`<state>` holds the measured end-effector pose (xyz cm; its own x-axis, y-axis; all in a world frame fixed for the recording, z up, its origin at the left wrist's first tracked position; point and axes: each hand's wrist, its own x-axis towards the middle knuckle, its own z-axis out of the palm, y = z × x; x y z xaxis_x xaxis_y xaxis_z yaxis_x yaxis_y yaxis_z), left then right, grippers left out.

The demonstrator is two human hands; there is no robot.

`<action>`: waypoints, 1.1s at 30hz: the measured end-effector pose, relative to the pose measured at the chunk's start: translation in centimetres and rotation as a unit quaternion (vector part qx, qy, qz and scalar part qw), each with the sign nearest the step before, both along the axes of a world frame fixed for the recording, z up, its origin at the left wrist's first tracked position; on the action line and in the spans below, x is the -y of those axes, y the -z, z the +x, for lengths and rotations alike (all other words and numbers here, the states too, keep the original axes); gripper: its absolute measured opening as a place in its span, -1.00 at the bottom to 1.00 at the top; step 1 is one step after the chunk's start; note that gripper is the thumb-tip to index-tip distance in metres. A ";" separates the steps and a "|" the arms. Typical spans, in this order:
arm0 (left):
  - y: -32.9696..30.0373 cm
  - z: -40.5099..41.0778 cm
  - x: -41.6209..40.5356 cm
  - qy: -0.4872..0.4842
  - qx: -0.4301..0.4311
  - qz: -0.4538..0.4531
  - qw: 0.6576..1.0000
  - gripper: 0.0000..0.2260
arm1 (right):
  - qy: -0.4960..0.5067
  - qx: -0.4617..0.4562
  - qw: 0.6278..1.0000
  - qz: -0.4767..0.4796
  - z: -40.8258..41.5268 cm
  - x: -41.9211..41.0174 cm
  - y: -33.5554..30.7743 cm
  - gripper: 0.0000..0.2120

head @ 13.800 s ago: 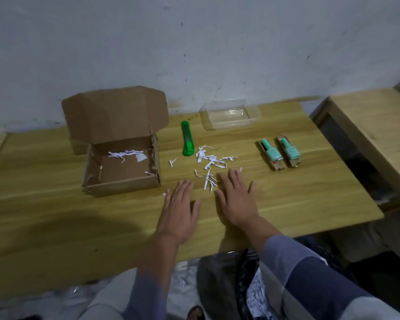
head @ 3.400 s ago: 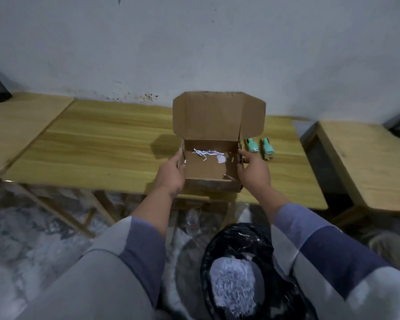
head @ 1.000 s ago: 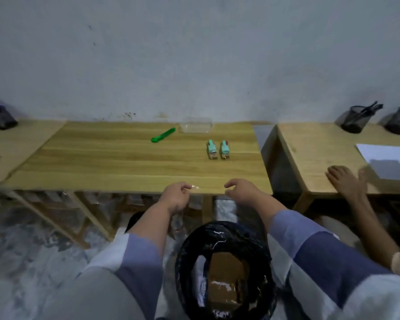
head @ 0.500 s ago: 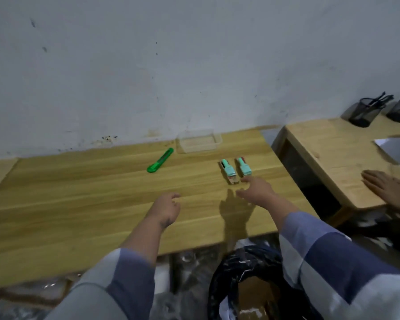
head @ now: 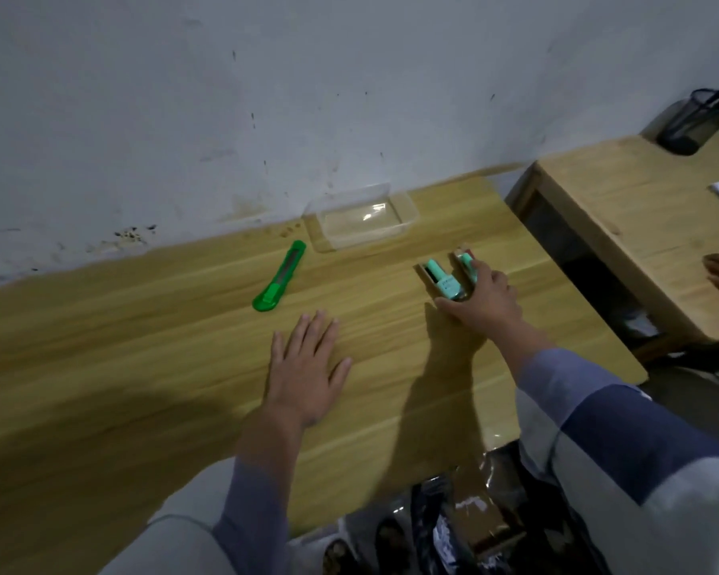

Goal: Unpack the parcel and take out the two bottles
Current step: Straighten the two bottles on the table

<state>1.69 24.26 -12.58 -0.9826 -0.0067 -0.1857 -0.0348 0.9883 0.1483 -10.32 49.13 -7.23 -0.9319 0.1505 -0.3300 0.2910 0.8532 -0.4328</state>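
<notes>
- Bottles (head: 444,281), two mint ones, lie side by side on table (head: 142,346); label print too small to read.
- Right hand (head: 482,302) curls around them.
- Left hand (head: 306,369) rests flat, fingers spread.

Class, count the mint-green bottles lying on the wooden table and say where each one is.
2. Both lie side by side right of the green cutter: the left bottle lies uncovered; the right bottle is partly covered by the right hand reaching onto it.

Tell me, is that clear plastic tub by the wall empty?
Empty, as far as shows: through the clear tub only its bare bottom and the wooden table appear.
</notes>
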 end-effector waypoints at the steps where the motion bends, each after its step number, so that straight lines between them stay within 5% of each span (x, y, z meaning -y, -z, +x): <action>1: 0.2 0.1 0.2 0.002 -0.014 0.001 1.000 -0.31 | 0.006 -0.013 1.000 0.006 -0.1 0.2 0.2 -0.16; 9: 0.4 -0.1 0.5 -0.001 -0.044 0.006 0.999 -0.38 | 0.001 -0.098 0.995 0.025 -2.0 2.6 1.7 -0.30; 14: -0.5 -2.2 0.6 -0.026 -0.057 0.043 0.997 -0.43 | 0.035 -0.088 0.993 -0.066 -3.9 2.3 0.6 -0.25; 19: -3.1 -8.2 0.0 -0.161 -0.093 0.212 0.959 -0.52 | 0.009 -0.154 0.986 -0.064 -8.3 3.2 -2.6 -0.26; 27: -3.6 -16.5 -0.4 -0.289 -0.075 0.335 0.894 -0.30 | -0.311 -0.087 0.943 0.075 -16.3 8.3 -4.6 -0.25; 33: -2.8 -17.7 -0.8 -0.296 -0.105 0.339 0.887 -0.48 | -0.423 -0.013 0.895 0.139 -19.1 13.1 -2.8 -0.33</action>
<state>-16.02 25.07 -9.79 -0.8579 -0.4891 -0.1573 -0.4182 0.4869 0.7668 -29.40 36.07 -4.44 -0.7578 -0.5398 -0.3665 -0.5171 0.8394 -0.1672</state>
